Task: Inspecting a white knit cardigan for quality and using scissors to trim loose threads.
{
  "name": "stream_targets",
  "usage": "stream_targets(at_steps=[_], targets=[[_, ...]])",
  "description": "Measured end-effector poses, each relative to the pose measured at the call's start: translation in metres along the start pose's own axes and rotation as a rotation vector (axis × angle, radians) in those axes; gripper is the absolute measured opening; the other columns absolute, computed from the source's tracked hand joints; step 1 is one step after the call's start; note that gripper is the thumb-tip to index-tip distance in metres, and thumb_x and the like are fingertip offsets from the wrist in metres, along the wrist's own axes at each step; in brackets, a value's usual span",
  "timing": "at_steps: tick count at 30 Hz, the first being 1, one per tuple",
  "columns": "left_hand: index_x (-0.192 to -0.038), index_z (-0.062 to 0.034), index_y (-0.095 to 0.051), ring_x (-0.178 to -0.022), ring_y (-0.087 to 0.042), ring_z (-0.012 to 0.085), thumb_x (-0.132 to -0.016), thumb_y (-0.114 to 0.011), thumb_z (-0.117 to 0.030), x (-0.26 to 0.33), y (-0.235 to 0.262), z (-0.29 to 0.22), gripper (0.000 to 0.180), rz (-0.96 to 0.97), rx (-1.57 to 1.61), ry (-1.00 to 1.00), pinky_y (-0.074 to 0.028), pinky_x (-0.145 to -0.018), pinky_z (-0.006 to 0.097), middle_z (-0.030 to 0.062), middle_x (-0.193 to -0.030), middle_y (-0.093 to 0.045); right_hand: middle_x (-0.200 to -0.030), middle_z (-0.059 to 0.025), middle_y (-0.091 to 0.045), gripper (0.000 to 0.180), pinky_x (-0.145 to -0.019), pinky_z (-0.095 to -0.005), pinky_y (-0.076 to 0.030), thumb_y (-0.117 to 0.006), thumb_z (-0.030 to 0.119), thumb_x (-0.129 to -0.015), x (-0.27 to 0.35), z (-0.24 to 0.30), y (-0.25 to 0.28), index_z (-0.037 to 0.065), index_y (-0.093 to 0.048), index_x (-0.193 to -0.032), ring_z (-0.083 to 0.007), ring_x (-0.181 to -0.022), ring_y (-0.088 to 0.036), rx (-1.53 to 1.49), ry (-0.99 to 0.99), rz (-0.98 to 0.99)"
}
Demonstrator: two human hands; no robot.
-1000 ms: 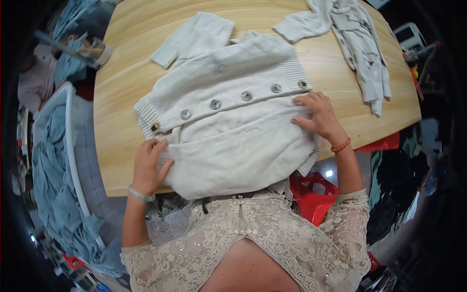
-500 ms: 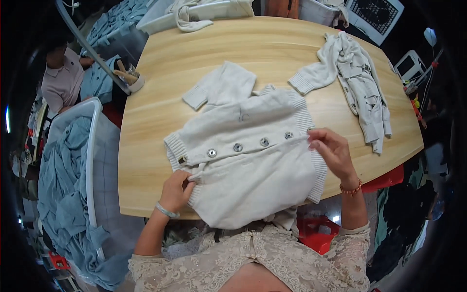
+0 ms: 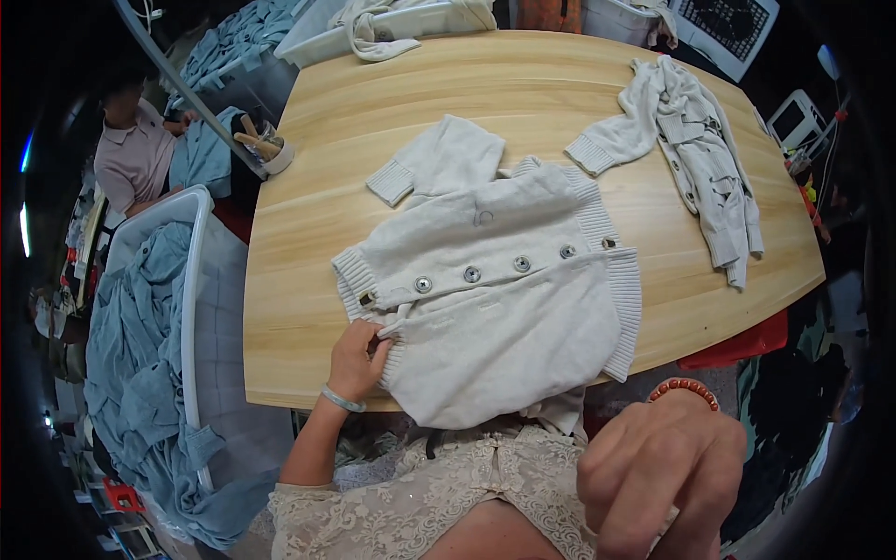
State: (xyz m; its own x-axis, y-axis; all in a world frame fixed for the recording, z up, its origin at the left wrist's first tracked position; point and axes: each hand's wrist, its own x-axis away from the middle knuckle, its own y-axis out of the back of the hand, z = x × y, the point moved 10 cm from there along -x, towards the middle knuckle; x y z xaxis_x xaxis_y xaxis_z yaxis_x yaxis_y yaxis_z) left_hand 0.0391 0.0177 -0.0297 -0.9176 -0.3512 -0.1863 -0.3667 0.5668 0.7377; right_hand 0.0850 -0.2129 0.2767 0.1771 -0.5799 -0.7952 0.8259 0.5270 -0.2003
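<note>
A cream knitted cardigan (image 3: 495, 345) lies spread over the near edge of the wooden table, its row of dark round buttons running across it. At the cardigan's left ribbed hem, my left hand (image 3: 357, 359) pinches the edge of the front panel. Close to the camera, at the lower right, my right hand (image 3: 663, 476) is raised off the garment with its fingers curled in. Something small and pale shows between those fingers, too little to name. One sleeve (image 3: 443, 159) of the cardigan is folded out toward the far side.
A second cream cardigan (image 3: 695, 140) rests at the table's (image 3: 523, 84) far right. Left of the table stands a white bin (image 3: 194, 308) of blue-grey garments. A cup of tools (image 3: 278, 157) sits at the left edge, near a seated person (image 3: 133, 154). Another white tub (image 3: 420, 19) is at the back.
My right hand has left the cardigan's right hem and come up close to the camera, fingers curled. The left hand keeps its pinch. The whole view has shifted slightly.
</note>
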Motion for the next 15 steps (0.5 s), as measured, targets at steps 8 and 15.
stream_targets(at_steps=[8, 15], targets=[[-0.098, -0.0026, -0.062, -0.068, -0.061, 0.0227, -0.079, -0.071, -0.003, 0.008, 0.002, 0.011, 0.021, -0.049, 0.178, 0.065, -0.049, -0.062, 0.031, 0.0112, -0.083, -0.060, -0.096, -0.0189, -0.066, 0.018, -0.071, -0.0296, -0.054, -0.068, 0.012, -0.090, 0.026, -0.001, 0.021, -0.005, -0.068, -0.097, -0.0261, -0.079, -0.067, 0.244, -0.008, -0.141], [-0.099, -0.0005, -0.064, -0.066, -0.061, 0.0115, -0.085, -0.069, -0.003, 0.007, 0.008, -0.002, 0.015, -0.037, 0.288, 0.113, -0.048, -0.060, 0.025, 0.0080, -0.080, -0.063, -0.103, -0.0125, -0.063, 0.032, -0.061, -0.0315, -0.049, -0.064, 0.002, -0.084, 0.138, -0.167, 0.144, 0.003, -0.061, -0.115, -0.0213, -0.067, -0.060, 0.997, -0.736, -0.704]])
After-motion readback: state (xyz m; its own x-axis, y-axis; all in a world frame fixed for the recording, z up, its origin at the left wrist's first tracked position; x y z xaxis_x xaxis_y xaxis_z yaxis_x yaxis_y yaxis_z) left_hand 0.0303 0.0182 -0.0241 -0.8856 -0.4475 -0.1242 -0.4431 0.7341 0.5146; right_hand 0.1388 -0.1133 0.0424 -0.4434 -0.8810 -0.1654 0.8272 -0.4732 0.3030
